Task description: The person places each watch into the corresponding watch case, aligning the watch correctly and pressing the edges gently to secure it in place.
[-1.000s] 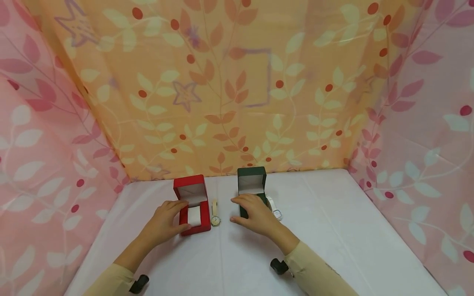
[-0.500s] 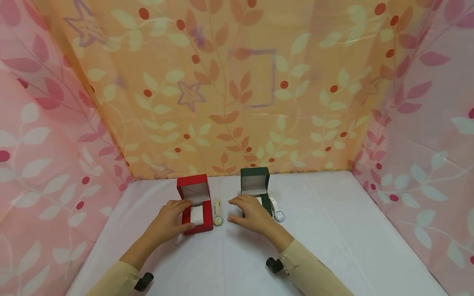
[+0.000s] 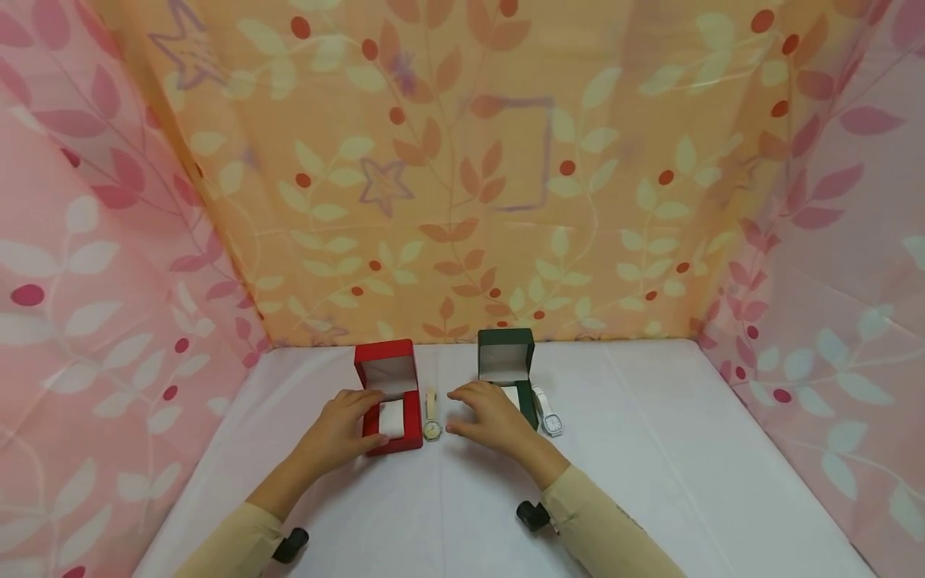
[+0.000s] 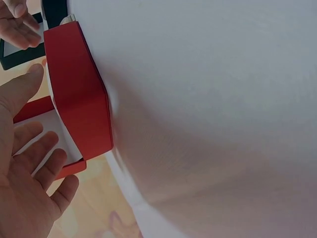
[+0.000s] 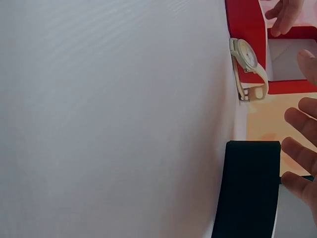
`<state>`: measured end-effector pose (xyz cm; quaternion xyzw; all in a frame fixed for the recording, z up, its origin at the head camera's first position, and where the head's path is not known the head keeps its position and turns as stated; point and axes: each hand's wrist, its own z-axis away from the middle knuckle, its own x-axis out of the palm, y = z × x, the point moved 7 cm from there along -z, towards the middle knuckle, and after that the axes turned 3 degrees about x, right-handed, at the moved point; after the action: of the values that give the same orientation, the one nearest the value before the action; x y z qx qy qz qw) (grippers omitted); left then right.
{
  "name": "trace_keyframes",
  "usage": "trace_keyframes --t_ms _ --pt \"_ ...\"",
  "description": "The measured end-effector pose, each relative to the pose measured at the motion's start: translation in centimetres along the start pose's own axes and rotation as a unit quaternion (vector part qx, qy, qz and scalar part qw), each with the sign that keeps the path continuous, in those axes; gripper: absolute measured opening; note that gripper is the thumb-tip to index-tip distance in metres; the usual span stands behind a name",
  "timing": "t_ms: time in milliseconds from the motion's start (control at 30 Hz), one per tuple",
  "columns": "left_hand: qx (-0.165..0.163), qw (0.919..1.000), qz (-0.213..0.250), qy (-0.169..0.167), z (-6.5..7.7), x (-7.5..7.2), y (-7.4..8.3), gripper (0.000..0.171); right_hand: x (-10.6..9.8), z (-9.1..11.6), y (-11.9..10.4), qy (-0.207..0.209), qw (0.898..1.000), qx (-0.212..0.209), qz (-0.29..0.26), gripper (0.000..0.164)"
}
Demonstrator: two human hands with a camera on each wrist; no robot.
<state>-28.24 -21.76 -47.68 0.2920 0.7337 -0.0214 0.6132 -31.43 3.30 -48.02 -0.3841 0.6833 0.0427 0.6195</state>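
My left hand (image 3: pixel 336 433) hovers at the left side of an open red watch box (image 3: pixel 413 417), fingers relaxed and holding nothing. A white cushion (image 3: pixel 391 419) sits inside that box. Just right of it lies a wristwatch (image 3: pixel 432 430) with a cream strap, its round dial facing up. My right hand (image 3: pixel 491 419) is over the left part of an open dark green watch box (image 3: pixel 526 401), partly hiding it and its white cushion. In the right wrist view the right fingers (image 5: pixel 299 153) are loosely spread, with nothing between them. A white wristwatch (image 3: pixel 552 422) with a squarish face lies right of the green box.
A white cloth (image 3: pixel 636 449) covers the table. Behind it hangs an orange leaf-patterned curtain (image 3: pixel 462 160), and pink patterned curtains (image 3: pixel 108 281) stand at both sides. Each sleeve carries a black wrist camera (image 3: pixel 532 515).
The head view has swung, so everything sits further right. My right hand has shifted left relative to the green box, showing more of its cushion. The left hand has stayed by the red box.
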Motion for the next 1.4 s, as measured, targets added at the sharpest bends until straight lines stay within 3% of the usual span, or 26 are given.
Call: trace_keyframes --t_ms 467,900,1400 --pt "-0.019 0.9996 -0.001 -0.019 -1.2 0.5 -0.2 0.076 1.0 -1.2 -0.1 -0.024 1.000 -0.007 0.006 0.052" --pt "-0.039 0.9987 -0.013 -0.031 -1.5 1.2 -0.7 0.076 2.3 -1.8 0.0 -0.053 0.996 -0.004 0.067 0.049" --pt "-0.056 0.9971 -0.013 -0.050 -1.5 1.3 -1.1 0.072 3.2 -2.4 -0.4 -0.050 0.998 -0.010 0.034 0.038"
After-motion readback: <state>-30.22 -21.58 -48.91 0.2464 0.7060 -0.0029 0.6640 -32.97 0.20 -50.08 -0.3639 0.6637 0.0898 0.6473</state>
